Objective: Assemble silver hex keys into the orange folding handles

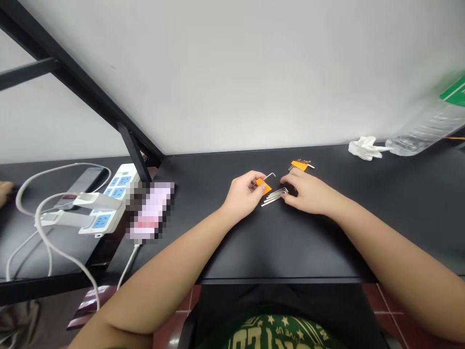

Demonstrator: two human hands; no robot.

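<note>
My left hand (pixel 246 193) is closed round an orange holder (pixel 264 186), and one bent hex key (pixel 270 175) sticks out of it toward the upper right. Several loose silver hex keys (pixel 275 196) lie side by side on the black table between my hands. My right hand (pixel 303 190) is at the bent ends of these keys, its thumb and fingers apart; whether it touches one is unclear. Just beyond the right hand, a second orange holder (pixel 300 166) with several keys in it rests on the table.
A crumpled white tissue (pixel 366 148) and a clear plastic bottle (pixel 423 133) lie at the back right. On the left are a blurred phone (pixel 150 211), a white power strip (pixel 115 194) with plugs and cables, another phone (pixel 80 186) and a black metal frame (pixel 132 150).
</note>
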